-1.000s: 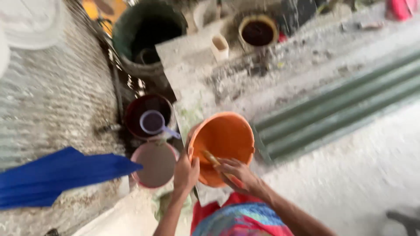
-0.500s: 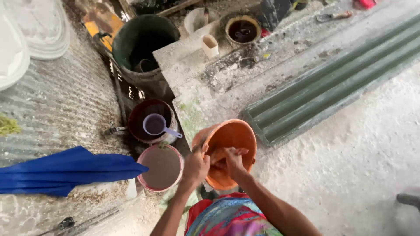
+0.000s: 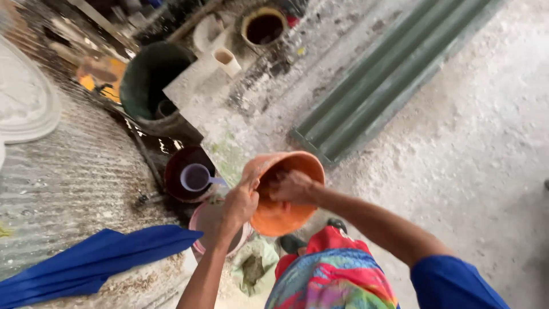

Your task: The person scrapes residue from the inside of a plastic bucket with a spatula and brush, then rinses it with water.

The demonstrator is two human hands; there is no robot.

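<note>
Left hand (image 3: 240,204) clamps orange bowl (image 3: 286,214) rim | right hand (image 3: 293,186) inside, grip unclear

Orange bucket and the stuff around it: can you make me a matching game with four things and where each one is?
Things:
1. orange bucket
2. purple scoop
3. white cup
4. blue cloth

Places:
a. standing on the dusty slab, far from the hands
b. lying at the lower left, on the corrugated sheet
c. gripped by the left hand, with the right hand inside it
d. inside the dark red bucket

Pairs: 1-c, 2-d, 3-a, 4-b
</note>
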